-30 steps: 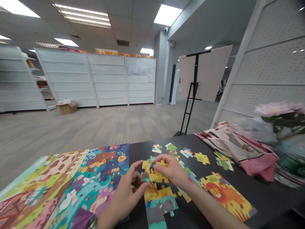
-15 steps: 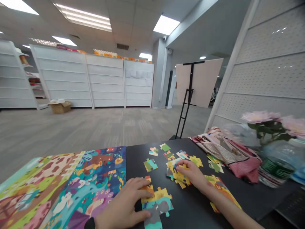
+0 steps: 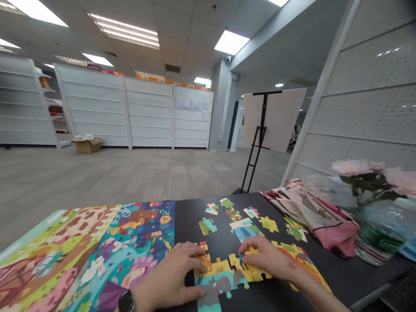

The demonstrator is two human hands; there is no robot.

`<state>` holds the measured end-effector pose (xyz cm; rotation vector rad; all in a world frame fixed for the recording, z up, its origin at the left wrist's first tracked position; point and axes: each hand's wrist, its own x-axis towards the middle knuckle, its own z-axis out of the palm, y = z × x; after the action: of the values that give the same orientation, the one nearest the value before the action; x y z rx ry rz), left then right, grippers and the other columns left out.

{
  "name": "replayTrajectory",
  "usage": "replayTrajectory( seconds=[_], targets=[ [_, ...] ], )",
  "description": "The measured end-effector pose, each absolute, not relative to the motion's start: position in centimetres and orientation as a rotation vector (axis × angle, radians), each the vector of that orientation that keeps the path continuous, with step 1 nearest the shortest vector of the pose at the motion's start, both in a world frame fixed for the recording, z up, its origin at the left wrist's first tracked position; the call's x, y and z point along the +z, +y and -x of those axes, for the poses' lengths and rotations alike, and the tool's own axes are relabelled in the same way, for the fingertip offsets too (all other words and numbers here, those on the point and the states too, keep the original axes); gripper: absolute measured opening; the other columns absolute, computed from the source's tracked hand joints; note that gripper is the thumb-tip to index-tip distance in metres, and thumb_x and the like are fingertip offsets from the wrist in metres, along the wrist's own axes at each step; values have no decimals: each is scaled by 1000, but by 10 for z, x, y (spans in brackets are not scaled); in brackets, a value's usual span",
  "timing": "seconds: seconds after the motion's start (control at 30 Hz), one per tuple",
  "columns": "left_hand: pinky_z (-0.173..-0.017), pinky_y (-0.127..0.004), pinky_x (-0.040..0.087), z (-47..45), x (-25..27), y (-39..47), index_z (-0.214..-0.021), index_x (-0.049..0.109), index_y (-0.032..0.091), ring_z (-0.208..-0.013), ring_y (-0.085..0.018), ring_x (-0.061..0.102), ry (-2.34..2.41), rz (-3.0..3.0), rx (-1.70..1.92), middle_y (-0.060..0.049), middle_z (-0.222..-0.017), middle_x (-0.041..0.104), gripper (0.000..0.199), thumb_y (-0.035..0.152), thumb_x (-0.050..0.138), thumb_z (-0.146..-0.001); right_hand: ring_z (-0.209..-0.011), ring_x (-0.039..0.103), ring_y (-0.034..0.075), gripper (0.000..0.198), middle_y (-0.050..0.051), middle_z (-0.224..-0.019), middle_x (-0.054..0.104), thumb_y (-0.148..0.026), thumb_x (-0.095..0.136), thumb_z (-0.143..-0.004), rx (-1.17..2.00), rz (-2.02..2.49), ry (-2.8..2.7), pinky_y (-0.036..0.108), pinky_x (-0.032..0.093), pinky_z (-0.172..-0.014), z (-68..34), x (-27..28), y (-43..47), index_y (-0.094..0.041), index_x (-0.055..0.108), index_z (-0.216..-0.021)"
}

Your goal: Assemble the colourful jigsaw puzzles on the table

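My left hand lies at the left edge of a joined puzzle section with a grey hippo on turquoise. Its fingers are stretched and its thumb is apart, the tips touching the section. My right hand pinches a yellow puzzle piece with a blue figure on it. That piece lies right beside the hippo section; whether they interlock I cannot tell. Beyond my right fingers is a light blue puzzle piece. A yellow-orange puzzle section lies partly under my right forearm.
Several loose puzzle pieces lie farther back on the black table. Colourful picture boards cover the left side. A pink cloth, a plastic bottle and flowers stand to the right. Behind is an easel.
My right hand has brought the yellow piece nearer to me, up against the hippo section. The light blue piece now shows fully. My left hand stays in place.
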<state>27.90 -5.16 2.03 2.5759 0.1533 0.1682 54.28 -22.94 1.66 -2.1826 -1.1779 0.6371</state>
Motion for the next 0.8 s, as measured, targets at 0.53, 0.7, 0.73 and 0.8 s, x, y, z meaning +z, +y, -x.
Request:
replayTrajectory(
  seconds=[0.53,0.7,0.73,0.8],
  targets=[
    [-116,-51,29,-303,17,-78,-137,54,32,-137,-35,43,-47,-2598,152,-6,-153,46,62,36,77,-80,-87,63,23,23,1,-83,72,-16,66,-61,575,2239,-1396,29,47,-77,-536,20,-214,-24,79,-77],
    [-110,-46,35,-340,-4,-101,-135,53,28,-132,-32,50,-311,-2687,265,-8,-144,55,49,53,60,-93,-96,61,23,26,1,-95,69,-18,65,-65,589,2191,-1452,31,45,-86,-541,25,-223,-24,75,-88],
    [-109,-45,36,-344,-8,-102,-132,54,27,-130,-33,51,-306,-2707,285,-8,-141,57,50,55,61,-92,-95,60,22,30,1,-96,68,-16,63,-65,598,2184,-1456,30,45,-85,-543,27,-225,-25,74,-92],
    [-106,-43,37,-346,-13,-103,-131,54,26,-128,-32,52,-297,-2731,295,-8,-140,57,53,59,62,-90,-90,59,19,42,-2,-93,65,-10,58,-63,623,2169,-1461,27,45,-79,-547,28,-230,-25,70,-100]
  ],
)
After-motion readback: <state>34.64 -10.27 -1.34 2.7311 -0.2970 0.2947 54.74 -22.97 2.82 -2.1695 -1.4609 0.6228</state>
